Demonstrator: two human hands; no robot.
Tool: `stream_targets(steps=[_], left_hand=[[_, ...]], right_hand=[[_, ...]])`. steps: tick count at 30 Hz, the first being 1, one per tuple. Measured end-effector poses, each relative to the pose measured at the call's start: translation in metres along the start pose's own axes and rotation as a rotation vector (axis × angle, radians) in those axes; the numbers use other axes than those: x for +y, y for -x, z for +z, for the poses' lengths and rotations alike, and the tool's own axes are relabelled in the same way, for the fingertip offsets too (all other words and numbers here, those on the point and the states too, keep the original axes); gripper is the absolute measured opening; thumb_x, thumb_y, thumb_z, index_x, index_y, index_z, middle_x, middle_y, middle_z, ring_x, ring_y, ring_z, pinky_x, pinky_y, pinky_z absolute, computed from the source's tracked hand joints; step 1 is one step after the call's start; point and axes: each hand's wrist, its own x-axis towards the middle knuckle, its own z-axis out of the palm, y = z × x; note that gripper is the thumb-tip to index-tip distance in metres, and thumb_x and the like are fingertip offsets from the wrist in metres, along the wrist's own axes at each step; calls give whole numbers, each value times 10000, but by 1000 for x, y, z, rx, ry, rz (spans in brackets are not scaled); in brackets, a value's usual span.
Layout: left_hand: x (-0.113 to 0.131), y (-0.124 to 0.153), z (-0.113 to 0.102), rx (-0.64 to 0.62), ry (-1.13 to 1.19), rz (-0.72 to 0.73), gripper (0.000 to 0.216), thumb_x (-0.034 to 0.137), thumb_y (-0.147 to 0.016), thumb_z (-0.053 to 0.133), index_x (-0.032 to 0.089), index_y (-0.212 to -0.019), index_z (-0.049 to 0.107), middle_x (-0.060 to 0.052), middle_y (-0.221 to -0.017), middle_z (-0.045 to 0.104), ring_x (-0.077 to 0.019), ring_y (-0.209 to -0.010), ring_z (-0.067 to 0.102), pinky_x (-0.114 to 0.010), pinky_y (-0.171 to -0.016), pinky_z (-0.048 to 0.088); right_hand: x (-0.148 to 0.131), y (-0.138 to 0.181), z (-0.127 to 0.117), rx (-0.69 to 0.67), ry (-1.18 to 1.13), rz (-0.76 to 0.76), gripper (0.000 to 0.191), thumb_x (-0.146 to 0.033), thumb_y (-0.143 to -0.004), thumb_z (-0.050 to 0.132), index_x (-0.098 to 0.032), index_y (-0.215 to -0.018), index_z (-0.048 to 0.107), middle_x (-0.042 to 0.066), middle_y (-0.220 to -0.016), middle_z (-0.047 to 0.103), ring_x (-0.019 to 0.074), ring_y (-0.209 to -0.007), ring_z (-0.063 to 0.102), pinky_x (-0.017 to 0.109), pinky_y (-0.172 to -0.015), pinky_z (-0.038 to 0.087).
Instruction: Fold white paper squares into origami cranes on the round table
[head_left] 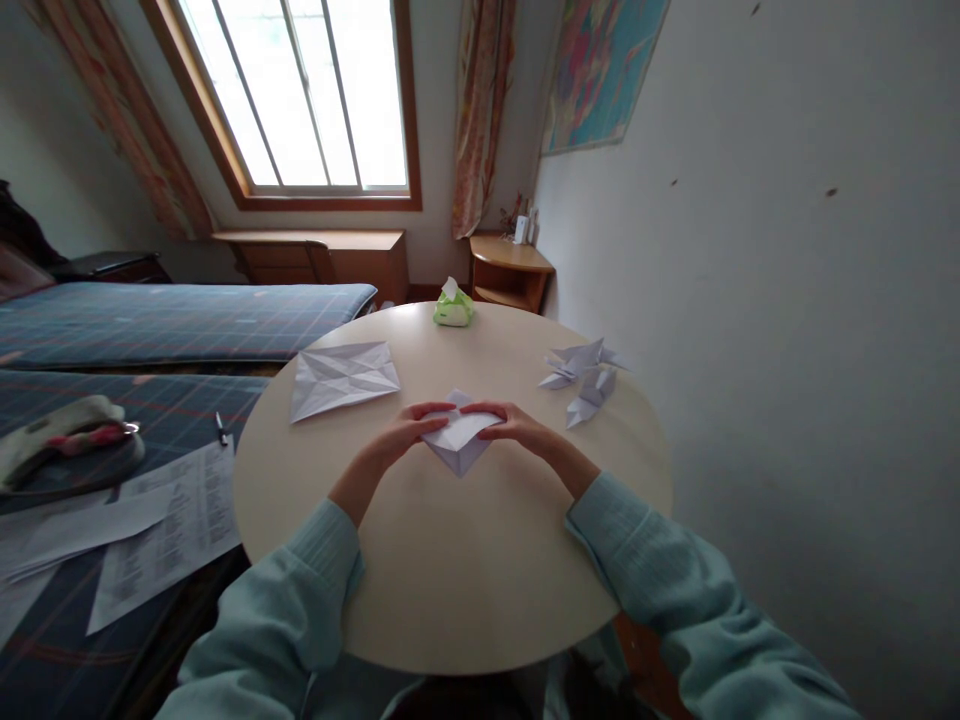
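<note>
A partly folded white paper [459, 445] lies in the middle of a round beige table [450, 580]. My left hand [411, 428] presses on its left side, fingers bent over the fold. My right hand [514, 424] grips its right side, fingertips curled onto the paper. Both hands meet near the paper's top edge. The sleeves are light teal.
A creased, unfolded white sheet [343, 378] lies at the table's left. Two or three folded paper figures [583, 375] sit at the right. A green tissue pack [453, 306] stands at the far edge. A bed with printed papers [161, 525] and a pen [221, 429] is on the left, a wall on the right.
</note>
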Motion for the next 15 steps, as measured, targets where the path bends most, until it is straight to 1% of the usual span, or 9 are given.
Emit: stream_targets(steps=[3, 6, 9, 12, 13, 15], left_hand=[[-2, -2, 0, 12, 16, 0, 543, 295, -560, 719, 136, -1063, 589, -63, -888, 638, -111, -673, 530, -211, -605, 380], [-2, -3, 0, 10, 26, 0, 557, 281, -560, 721, 135, -1078, 578, -65, -903, 638, -105, -671, 534, -200, -600, 384], [-3, -2, 1, 4, 40, 8, 606, 283, -567, 719, 169, -1133, 537, -57, -915, 638, -99, -650, 541, -189, -567, 379], [-4, -3, 1, 51, 67, 6, 692, 326, -584, 703, 211, -1217, 450, -51, -898, 643, -111, -631, 555, -198, -544, 382], [-5, -4, 1, 79, 67, -2, 677, 350, -588, 695, 202, -1207, 462, -50, -869, 646, -111, -621, 554, -200, -539, 380], [-7, -6, 1, 138, 48, -24, 572, 414, -593, 672, 148, -1089, 566, -45, -770, 643, -104, -590, 539, -197, -527, 370]], right_hand=[[0, 0, 0, 3, 33, -9, 485, -317, -547, 698, -170, -1001, 612, 35, -969, 595, 170, -856, 526, 295, -774, 396], [4, -1, 0, 41, 54, -37, 461, -384, -586, 666, -155, -984, 620, 48, -949, 603, 172, -839, 531, 306, -774, 393], [7, -3, 2, 71, 90, -63, 452, -420, -603, 650, -153, -966, 627, 58, -957, 598, 175, -839, 532, 302, -756, 398], [7, -2, 5, 20, 154, -86, 453, -419, -593, 666, -159, -962, 634, 57, -945, 588, 171, -831, 530, 283, -725, 408], [7, -2, 6, -13, 183, -100, 447, -414, -591, 671, -161, -958, 637, 54, -934, 586, 168, -829, 528, 276, -720, 410], [7, -1, 9, -90, 237, -120, 441, -407, -589, 678, -165, -955, 641, 48, -914, 580, 161, -816, 524, 263, -706, 414]])
